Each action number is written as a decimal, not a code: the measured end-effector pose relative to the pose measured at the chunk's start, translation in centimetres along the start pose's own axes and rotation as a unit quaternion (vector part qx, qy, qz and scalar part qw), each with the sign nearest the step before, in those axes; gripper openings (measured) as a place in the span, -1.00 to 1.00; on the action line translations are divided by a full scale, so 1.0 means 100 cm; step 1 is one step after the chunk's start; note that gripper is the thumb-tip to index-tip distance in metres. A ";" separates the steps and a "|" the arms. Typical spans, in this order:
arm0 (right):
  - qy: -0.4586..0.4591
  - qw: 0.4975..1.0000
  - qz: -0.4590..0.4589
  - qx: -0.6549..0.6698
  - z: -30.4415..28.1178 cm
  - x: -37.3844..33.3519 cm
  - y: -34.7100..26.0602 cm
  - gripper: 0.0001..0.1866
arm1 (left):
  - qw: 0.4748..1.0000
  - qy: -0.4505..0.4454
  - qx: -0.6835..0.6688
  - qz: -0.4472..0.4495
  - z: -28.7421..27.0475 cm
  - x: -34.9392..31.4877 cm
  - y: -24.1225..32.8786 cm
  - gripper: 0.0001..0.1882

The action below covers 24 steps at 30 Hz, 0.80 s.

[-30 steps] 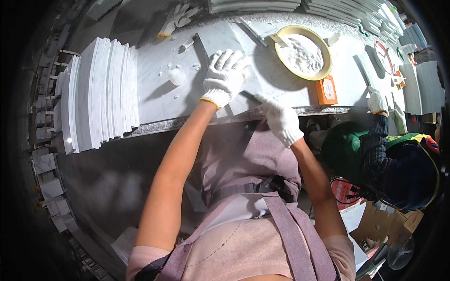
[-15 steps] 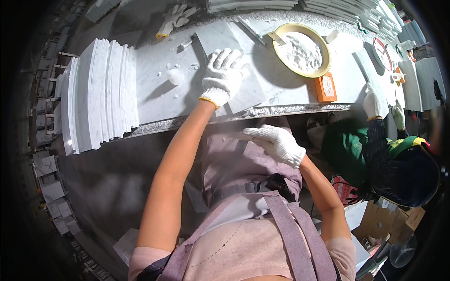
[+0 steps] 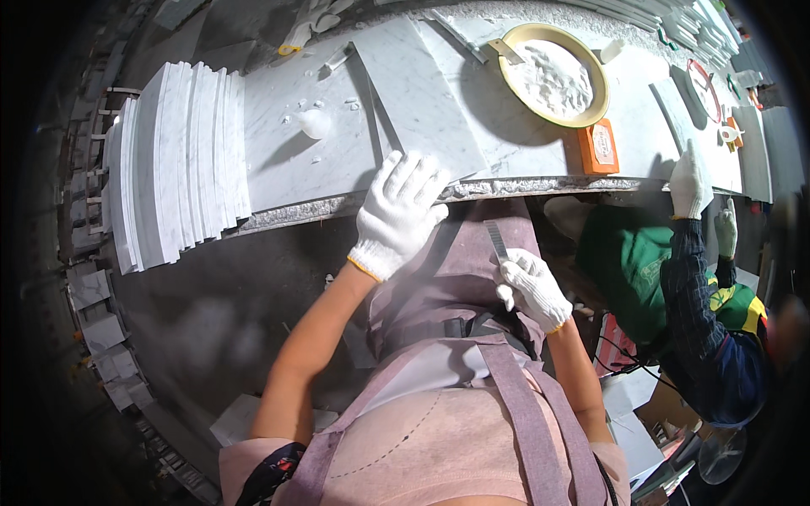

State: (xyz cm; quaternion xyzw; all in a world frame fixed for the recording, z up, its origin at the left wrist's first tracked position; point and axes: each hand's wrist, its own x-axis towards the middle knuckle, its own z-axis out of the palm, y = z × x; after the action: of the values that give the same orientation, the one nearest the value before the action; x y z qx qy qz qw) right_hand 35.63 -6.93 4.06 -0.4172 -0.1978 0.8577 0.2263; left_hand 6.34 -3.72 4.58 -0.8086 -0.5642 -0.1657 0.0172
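Left hand (image 3: pixel 398 218) was open, fingers at the near end of the marble slab (image 3: pixel 422 97) on the bench (image 3: pixel 299 181); contact unclear. Right hand (image 3: pixel 535 289) gripped a thin grey blade (image 3: pixel 496 239), lower end hidden in glove. Spare glove (image 3: pixel 305 25) was cut off above.

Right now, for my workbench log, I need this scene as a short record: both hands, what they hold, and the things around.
Left hand: white-gloved, open, fingertips over the near end of a marble slab; contact unclear
Right hand: white-gloved, gripping a thin grey strip
Bowl: yellow-rimmed, holding white material
Box: orange, beside the bowl
Left side: row of pale slabs
Right side: co-worker's gloved hand
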 end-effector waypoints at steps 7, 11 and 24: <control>0.113 0.985 -0.047 -0.126 0.022 0.020 -0.014 -0.68 | 1.000 -0.005 -0.006 -0.015 -0.012 -0.013 0.017 -0.43; 0.163 0.947 -0.140 -0.238 0.041 0.044 -0.033 -0.66 | 0.998 0.001 -0.051 -0.037 -0.018 -0.023 0.024 -0.54; 0.129 0.760 -0.359 -0.527 0.080 0.095 -0.056 -0.60 | 0.989 0.037 -0.080 -0.115 0.002 -0.068 0.039 -0.70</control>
State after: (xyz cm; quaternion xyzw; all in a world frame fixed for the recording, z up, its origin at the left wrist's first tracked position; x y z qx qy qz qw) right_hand 25.24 1.76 5.63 -0.4755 -0.7230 0.4123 0.2849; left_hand 7.85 -11.22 3.01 -0.7304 -0.6373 -0.2413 -0.0456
